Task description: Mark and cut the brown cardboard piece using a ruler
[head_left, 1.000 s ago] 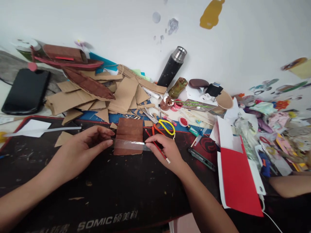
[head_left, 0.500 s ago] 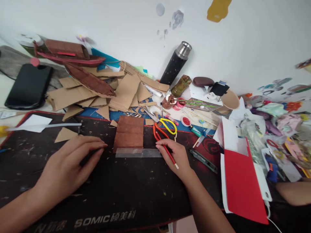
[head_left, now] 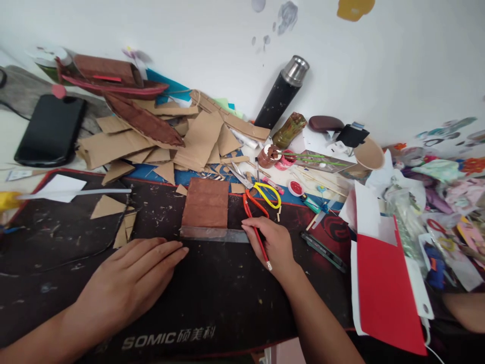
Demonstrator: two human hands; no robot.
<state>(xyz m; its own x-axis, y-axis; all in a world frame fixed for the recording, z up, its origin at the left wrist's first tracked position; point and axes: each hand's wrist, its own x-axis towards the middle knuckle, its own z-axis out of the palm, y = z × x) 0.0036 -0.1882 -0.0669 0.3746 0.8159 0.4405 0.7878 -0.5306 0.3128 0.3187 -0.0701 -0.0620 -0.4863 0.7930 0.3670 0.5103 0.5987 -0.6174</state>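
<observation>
A brown painted square (head_left: pixel 205 205) lies on the black mat, and a clear ruler (head_left: pixel 237 236) lies across its lower edge. My right hand (head_left: pixel 271 242) is closed around a red pencil (head_left: pixel 261 246), with its fingertips by the ruler's right end. Orange-and-yellow-handled scissors (head_left: pixel 261 197) lie just beyond that hand. Lower left of the square, my left hand (head_left: pixel 132 278) rests low over the mat, its fingers stretched out and holding nothing. The left fingertips are close to the ruler's left end, apart from it. Part of the left thumb is hidden.
Cardboard scraps (head_left: pixel 200 141) and brown model boats (head_left: pixel 113 76) crowd the back left, near a black phone (head_left: pixel 49 130). A black flask (head_left: pixel 280 93) stands behind. On the right are a utility knife (head_left: pixel 323 252), a red sheet (head_left: pixel 388 293) and another person's arm (head_left: pixel 464 309).
My left hand has moved right and nearer the square, its fingers now closer together. The right hand keeps the pencil by the ruler. The camera view has shifted slightly.
</observation>
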